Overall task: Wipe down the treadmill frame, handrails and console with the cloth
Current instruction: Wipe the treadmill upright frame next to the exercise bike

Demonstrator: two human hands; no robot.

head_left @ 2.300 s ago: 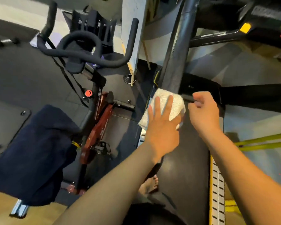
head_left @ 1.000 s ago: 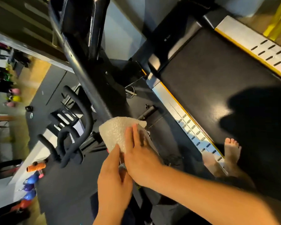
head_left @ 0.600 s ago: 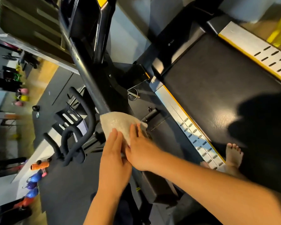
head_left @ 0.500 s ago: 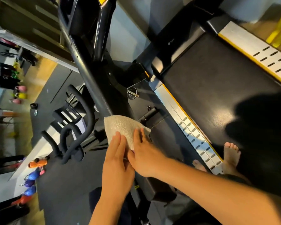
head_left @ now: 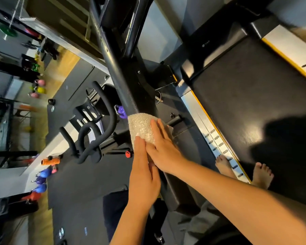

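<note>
1. The cloth point(head_left: 142, 128) is wrapped over the treadmill's dark upright point(head_left: 118, 68). The upright's long axis runs from the hands toward 11 o'clock, so bare tube lies that way.
2. The right hand point(head_left: 163, 149) lies flat on the cloth, fingers straight, pressing not gripping. It is the nearer one.
3. The left hand point(head_left: 143, 175) sits at 6 o'clock of the cloth, fingers flat, their tips on its lower edge.
4. A bike handlebar point(head_left: 95, 135) stands at 9 o'clock; the belt point(head_left: 237, 103) lies at 2 o'clock. Neither blocks the tube.
</note>
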